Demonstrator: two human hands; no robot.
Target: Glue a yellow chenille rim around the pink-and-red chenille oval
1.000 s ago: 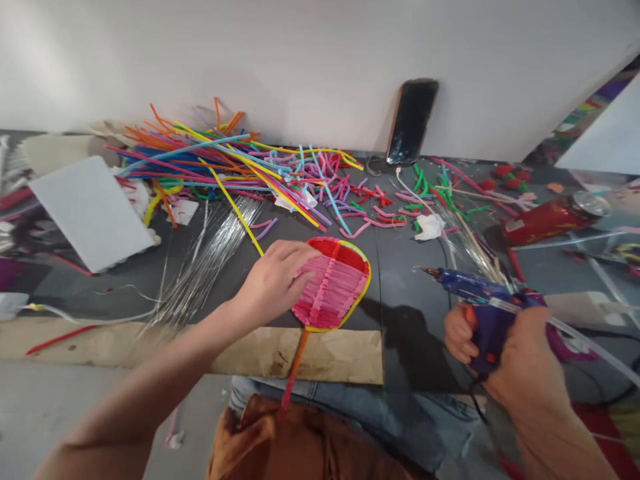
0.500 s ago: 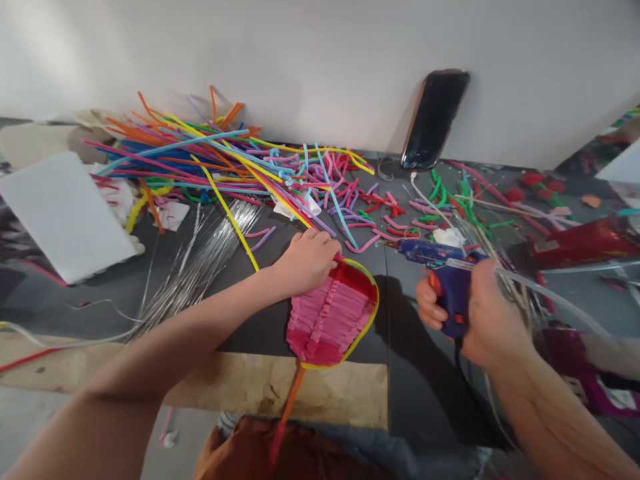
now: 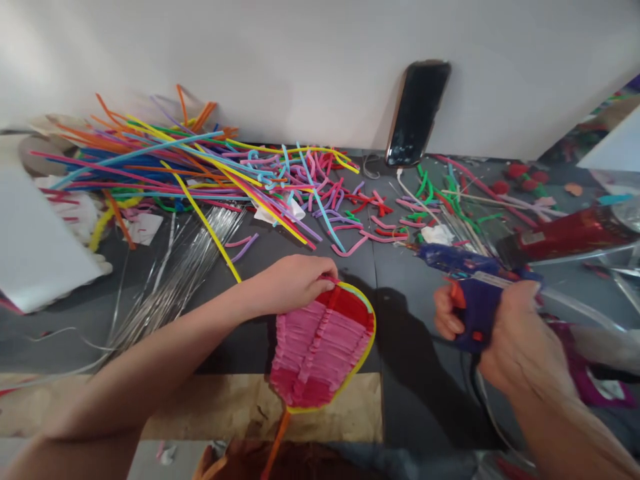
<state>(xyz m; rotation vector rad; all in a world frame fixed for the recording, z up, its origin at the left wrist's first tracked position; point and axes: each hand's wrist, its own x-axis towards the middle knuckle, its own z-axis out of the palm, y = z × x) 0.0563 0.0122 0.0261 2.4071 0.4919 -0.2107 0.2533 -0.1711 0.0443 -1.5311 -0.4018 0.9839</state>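
My left hand is closed on the upper left edge of a pink and red pipe-cleaner petal. A yellow pipe cleaner outlines the petal's right side and bottom, and an orange stem hangs from its lower end. Part of the top edge is hidden behind my fingers. In my right hand is a blue hot glue gun, its nozzle pointing left, apart from the petal. A clear glue stick runs out of its back, and my fingers are wrapped round the handle near the orange trigger.
A heap of colourful pipe cleaners lies at the back left, with cut pieces towards the middle. A phone leans on the white wall. Silver wires lie left. A red cylindrical tool lies right, near a white board far left.
The camera view has shifted. My left hand and the petal sit lower in view, and more of the petal's red top shows. The glue gun has moved right, farther from the petal.
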